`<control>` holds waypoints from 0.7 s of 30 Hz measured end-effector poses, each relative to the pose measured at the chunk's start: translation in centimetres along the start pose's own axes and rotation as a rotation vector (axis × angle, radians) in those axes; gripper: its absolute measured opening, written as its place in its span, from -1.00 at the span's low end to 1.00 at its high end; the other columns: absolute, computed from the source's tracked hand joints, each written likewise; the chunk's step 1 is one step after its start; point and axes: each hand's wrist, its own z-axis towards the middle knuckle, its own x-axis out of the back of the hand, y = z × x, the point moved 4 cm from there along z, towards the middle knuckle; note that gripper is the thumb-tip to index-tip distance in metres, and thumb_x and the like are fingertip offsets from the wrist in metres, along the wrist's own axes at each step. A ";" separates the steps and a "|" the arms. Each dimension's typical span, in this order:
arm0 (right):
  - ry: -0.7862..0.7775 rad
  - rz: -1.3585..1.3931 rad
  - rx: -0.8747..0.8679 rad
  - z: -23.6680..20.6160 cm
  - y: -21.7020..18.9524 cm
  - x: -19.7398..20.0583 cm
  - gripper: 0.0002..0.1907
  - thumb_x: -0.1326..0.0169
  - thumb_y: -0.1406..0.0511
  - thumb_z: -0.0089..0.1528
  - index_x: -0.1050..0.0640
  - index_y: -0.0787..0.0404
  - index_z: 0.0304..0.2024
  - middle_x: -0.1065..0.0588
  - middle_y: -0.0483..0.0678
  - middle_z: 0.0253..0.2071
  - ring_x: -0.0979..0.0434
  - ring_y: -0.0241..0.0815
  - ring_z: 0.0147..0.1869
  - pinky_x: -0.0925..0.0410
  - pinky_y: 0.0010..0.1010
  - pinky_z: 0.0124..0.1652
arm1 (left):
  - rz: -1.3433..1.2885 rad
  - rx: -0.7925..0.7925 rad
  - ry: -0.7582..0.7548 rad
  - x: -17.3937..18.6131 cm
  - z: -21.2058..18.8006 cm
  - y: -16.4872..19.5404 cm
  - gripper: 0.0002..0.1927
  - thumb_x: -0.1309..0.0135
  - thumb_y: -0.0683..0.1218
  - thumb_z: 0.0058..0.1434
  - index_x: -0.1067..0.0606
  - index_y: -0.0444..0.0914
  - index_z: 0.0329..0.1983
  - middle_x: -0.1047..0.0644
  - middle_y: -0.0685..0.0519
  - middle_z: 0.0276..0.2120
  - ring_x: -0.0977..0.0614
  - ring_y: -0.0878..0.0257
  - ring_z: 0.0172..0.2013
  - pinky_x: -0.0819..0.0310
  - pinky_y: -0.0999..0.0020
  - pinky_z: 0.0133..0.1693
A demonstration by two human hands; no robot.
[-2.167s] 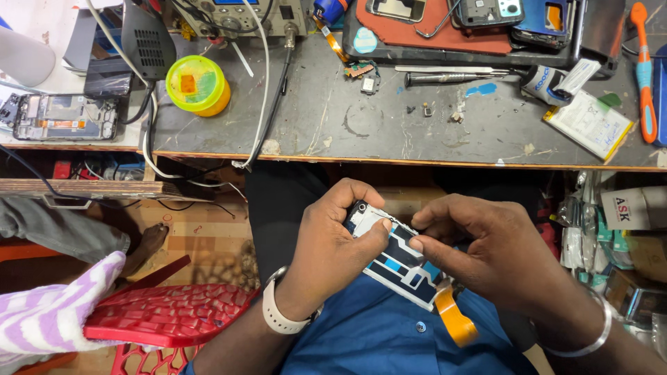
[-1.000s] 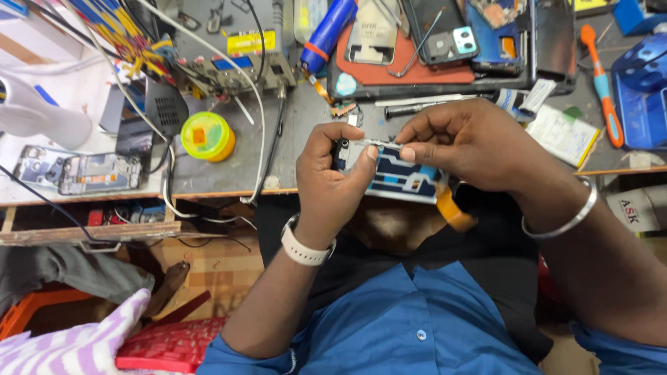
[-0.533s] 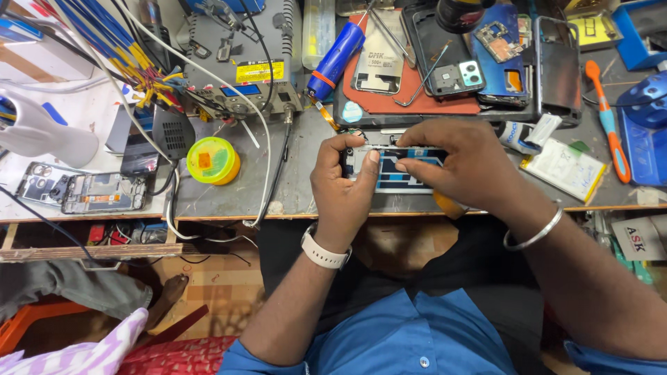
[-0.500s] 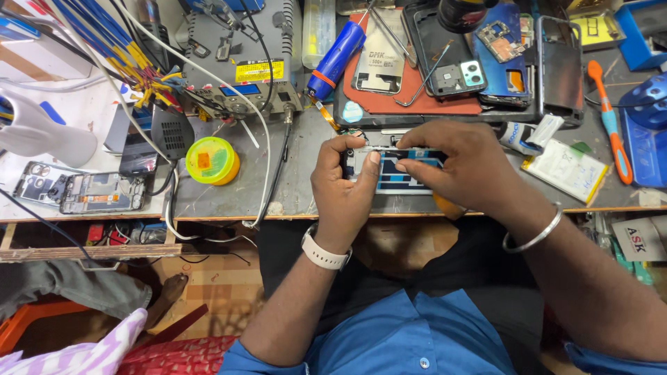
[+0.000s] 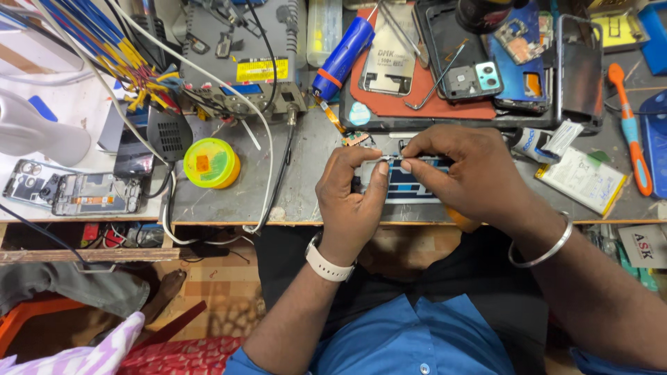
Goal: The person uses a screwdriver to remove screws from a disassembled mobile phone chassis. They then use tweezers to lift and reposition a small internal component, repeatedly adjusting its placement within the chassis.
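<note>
Your left hand [image 5: 351,198] cups the left end of the opened phone [image 5: 410,184], thumb and forefinger closed on its top edge, so the phone sits between both palms and lies flat on the grey workbench [image 5: 229,201] near its front edge. Your right hand [image 5: 465,173] covers the phone's right half, its fingertips [image 5: 406,165] pinched narrowly on a small silver part [image 5: 388,159] at the top edge, just beside your left thumb. To the left of your hands sits a yellow-green round tin [image 5: 210,162]; behind them lies a blue cylindrical tool [image 5: 342,57] and a red mat [image 5: 417,83] with phone backs. Compared with two seconds ago, the phone has come up from over your lap to the bench, and half a second ago your hands already held it there in much the same way.
</note>
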 end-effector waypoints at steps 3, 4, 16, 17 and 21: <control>-0.016 0.077 -0.088 0.0 0.1 0.1 -0.80 -0.27 0.28 0.17 -0.64 0.25 -0.21 -0.63 -0.04 -0.29 -0.67 -0.23 -0.24 -0.46 -0.42 -0.25 | -0.025 -0.003 -0.009 0.1 0.1 0.3 -0.83 -0.16 -0.23 0.32 -0.54 -0.25 -0.04 -0.57 0.02 -0.16 -0.63 0.23 -0.15 -0.49 0.39 -0.09; -0.017 0.084 -0.095 0.0 0.1 0.1 -0.79 -0.27 0.27 0.16 -0.64 0.25 -0.21 -0.64 -0.05 -0.29 -0.67 -0.25 -0.23 -0.46 -0.43 -0.23 | -0.024 -0.004 -0.008 0.1 0.1 0.4 -0.84 -0.17 -0.23 0.32 -0.54 -0.24 -0.04 -0.57 0.02 -0.16 -0.63 0.24 -0.15 -0.49 0.40 -0.10; -0.103 0.124 -0.309 -0.3 0.2 0.3 -0.78 -0.27 0.24 0.14 -0.66 0.24 -0.25 -0.65 -0.09 -0.36 -0.65 -0.33 -0.30 -0.45 -0.48 -0.30 | -0.040 -0.019 -0.028 0.3 -0.4 0.8 -0.83 -0.19 -0.21 0.28 -0.55 -0.26 -0.06 -0.57 0.01 -0.17 -0.63 0.24 -0.16 -0.50 0.40 -0.08; -0.099 0.131 -0.301 -0.3 0.1 0.4 -0.78 -0.27 0.24 0.14 -0.66 0.24 -0.25 -0.65 -0.09 -0.36 -0.65 -0.34 -0.31 -0.46 -0.48 -0.30 | -0.040 -0.022 -0.026 0.3 -0.4 0.9 -0.84 -0.18 -0.21 0.29 -0.55 -0.27 -0.07 -0.58 0.01 -0.17 -0.63 0.24 -0.15 -0.50 0.39 -0.06; -0.074 0.124 -0.258 -0.3 -0.3 0.7 -0.78 -0.27 0.25 0.13 -0.66 0.24 -0.24 -0.66 -0.09 -0.34 -0.65 -0.34 -0.29 -0.46 -0.48 -0.27 | -0.028 0.019 0.000 0.1 -0.3 0.5 -0.85 -0.21 -0.17 0.32 -0.54 -0.29 -0.09 -0.59 0.01 -0.20 -0.63 0.26 -0.16 -0.51 0.38 -0.04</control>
